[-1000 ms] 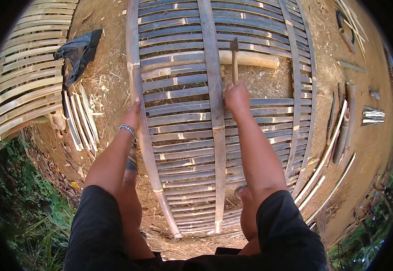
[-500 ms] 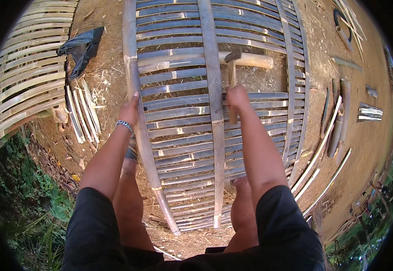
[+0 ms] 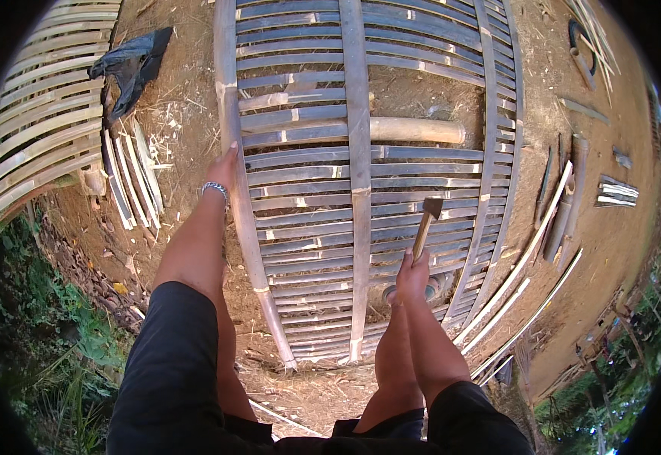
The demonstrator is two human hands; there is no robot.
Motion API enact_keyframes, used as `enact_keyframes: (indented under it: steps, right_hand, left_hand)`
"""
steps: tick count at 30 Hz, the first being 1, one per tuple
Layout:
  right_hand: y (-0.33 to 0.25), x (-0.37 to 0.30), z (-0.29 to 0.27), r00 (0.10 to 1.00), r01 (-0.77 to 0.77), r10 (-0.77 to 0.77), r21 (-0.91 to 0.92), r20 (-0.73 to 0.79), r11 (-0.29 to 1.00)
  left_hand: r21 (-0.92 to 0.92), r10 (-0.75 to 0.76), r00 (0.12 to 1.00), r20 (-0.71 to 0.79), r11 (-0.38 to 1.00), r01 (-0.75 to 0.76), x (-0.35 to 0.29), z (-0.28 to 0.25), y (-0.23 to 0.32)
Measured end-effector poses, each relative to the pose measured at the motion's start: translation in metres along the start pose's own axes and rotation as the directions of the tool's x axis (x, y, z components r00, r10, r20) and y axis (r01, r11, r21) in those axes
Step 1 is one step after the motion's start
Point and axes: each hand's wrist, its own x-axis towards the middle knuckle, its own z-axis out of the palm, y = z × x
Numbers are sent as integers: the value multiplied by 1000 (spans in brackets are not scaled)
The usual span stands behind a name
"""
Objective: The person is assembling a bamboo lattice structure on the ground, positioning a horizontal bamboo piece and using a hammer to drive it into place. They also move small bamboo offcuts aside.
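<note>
A large bamboo slat panel [image 3: 304, 199] spreads out in front of me, its cross slats fixed to long rails. My left hand [image 3: 221, 168] grips the leftmost bamboo rail [image 3: 245, 227], though most of its fingers are hidden. On the near right part of the panel, my right hand [image 3: 414, 277] is closed round the wooden handle of a hammer [image 3: 424, 227]. Its dark head points away from me, over the slats. Farther off, a thick round bamboo pole [image 3: 418, 130] lies beneath the panel, visible through a wide gap between slats.
A second slatted bamboo panel [image 3: 50, 114] stands at the far left, beside a black plastic sheet [image 3: 135, 67] and loose split strips [image 3: 129, 178]. Long pale strips [image 3: 509, 284] and dark bamboo poles [image 3: 566, 208] lie on the ground to the right. Green plants [image 3: 50, 341] grow at lower left.
My right hand has drawn the hammer back toward me and slightly right, away from the middle rail. The left hand stays on the left rail. The view has shifted a little.
</note>
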Motion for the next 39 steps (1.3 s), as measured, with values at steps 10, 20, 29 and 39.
enact_keyframes:
  steps: [10,20,29,39]
  right_hand:
    - [49,-4,71,988,45,-66,-147,-139,988]
    - [-23,42,41,913,254,-336,-324,-229,911]
    - [-93,288,-17,933,63,-169,-320,-317,945]
    - [-110,363,-26,982,-113,117,35,-148,993]
  left_hand:
    - [-28,76,995,-57,997,-78,-30,7,22]
    - [461,193,980,-42,874,-152,-51,7,-4]
    - [182,-19,998,-57,983,29,-57,-3,-18]
    - [26,19,986,-166,1000,-15,-112,5,29]
